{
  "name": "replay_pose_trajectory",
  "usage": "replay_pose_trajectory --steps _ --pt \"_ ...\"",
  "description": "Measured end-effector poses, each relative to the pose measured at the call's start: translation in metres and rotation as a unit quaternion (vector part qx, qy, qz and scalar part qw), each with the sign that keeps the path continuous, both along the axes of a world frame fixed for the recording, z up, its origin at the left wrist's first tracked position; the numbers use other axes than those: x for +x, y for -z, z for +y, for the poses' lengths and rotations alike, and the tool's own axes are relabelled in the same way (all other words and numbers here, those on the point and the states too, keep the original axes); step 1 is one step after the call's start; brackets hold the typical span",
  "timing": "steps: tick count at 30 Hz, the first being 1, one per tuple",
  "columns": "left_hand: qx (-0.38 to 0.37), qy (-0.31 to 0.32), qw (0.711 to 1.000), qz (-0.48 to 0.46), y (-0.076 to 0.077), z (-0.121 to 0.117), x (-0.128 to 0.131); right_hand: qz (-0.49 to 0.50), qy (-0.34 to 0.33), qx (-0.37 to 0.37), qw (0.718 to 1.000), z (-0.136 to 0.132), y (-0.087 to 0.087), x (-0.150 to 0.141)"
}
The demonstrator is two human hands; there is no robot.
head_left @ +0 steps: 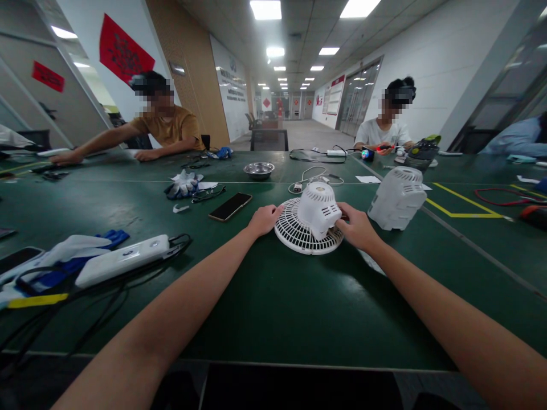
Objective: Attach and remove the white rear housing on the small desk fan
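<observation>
A white fan (314, 219) lies grille-down on the green table (273, 296), its motor housing pointing up. My left hand (265, 219) rests on the left rim of the grille, fingers curled over it. At the fan's right side, my right hand (356, 226) grips the edge by the motor housing. A second white fan housing (397, 198) stands just right of it, untouched.
A black phone (229, 206) lies left of the fan, a steel bowl (258, 169) and a cable (314, 176) behind it. Gloves (184, 185), a white power strip (123, 259) with black cords sit at left. Two people sit across the table.
</observation>
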State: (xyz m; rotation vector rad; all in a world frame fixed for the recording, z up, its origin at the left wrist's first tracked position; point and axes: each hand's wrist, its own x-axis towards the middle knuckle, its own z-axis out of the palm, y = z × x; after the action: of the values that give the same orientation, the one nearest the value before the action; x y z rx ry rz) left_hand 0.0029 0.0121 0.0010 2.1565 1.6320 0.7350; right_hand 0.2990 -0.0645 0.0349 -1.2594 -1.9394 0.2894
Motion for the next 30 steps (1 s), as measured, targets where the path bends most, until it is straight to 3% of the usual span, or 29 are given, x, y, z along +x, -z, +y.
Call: replay_pose_trajectory --steps 14,23,30 --pt "0.006 0.006 1.000 -0.020 0.003 0.002 -0.001 0.010 0.024 -0.016 1.000 -0.005 -0.002 -0.006" --pt "0.013 0.010 1.000 -0.017 0.006 0.005 -0.002 0.032 -0.042 0.001 0.999 -0.016 -0.006 -0.013" --pt "0.021 0.005 1.000 -0.001 0.005 0.004 -0.001 -0.009 -0.003 -0.014 1.000 -0.023 -0.007 -0.023"
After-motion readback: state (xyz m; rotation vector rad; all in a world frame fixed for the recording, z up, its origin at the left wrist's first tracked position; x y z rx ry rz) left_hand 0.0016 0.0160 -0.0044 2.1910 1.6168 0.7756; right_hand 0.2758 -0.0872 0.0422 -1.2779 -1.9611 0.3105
